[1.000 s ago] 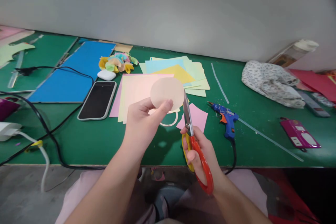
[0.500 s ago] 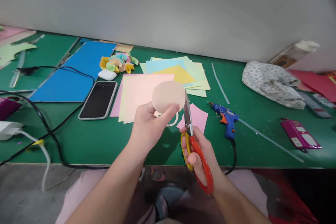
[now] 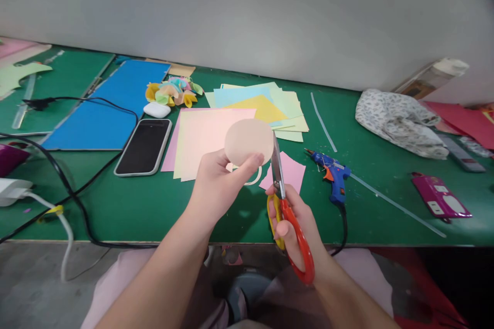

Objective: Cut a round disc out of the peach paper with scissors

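Between the thumb and fingers of my left hand (image 3: 227,175) is a round disc of pale peach paper (image 3: 249,140), held up over the table. My right hand (image 3: 295,221) grips a pair of scissors (image 3: 278,169) with one red and one yellow handle. The blades point upward and lie close along the disc's right edge; whether they touch it I cannot tell. Under the disc shows part of a thin curved paper strip (image 3: 253,177). A torn-edged pink paper piece (image 3: 287,170) lies on the table behind the scissors.
Stacked pastel sheets (image 3: 204,139) and more coloured paper (image 3: 266,105) lie behind my hands. Left are a phone (image 3: 143,147), a white case (image 3: 157,109), paper flowers (image 3: 173,92) and a blue board (image 3: 108,108). A blue glue gun (image 3: 335,177) with its cord lies right, near a purple socket block (image 3: 440,195).
Hardly anything differs. The disc, both hands and the scissors have shifted very slightly to the right over the table.
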Tool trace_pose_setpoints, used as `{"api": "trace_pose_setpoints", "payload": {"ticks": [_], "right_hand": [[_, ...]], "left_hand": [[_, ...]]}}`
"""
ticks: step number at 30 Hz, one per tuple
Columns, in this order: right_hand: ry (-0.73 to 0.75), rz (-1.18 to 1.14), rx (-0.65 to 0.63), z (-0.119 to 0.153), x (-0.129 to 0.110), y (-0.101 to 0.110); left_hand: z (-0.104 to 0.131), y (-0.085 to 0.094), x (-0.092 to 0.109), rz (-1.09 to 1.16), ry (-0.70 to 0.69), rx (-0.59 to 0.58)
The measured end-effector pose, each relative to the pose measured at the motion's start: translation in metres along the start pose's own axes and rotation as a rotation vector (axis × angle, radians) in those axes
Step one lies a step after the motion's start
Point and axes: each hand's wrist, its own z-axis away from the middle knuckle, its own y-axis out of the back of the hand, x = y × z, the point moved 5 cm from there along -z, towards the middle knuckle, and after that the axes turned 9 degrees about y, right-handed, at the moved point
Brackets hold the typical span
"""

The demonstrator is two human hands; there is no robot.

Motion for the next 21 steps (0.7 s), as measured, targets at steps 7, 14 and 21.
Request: {"api": "trace_pose_setpoints", "payload": {"ticks": [7,14,21], "right_hand": [[-0.01,-0.041,-0.013,0.0003,-0.001,-0.0005],[0.01,0.012,-0.014,0.0008,-0.0053,-0.0018],[0.003,0.025,-0.017,0.0,-0.0048,-0.0016]], "left_hand": [[-0.0024,0.0014,-0.0047,0.047,-0.027,-0.027],[-0.0018,0.0013,-0.0023,0.023,-0.033,-0.012],[-0.0027,0.0029,-0.0023,0.072,-0.043,-0.015]]}}
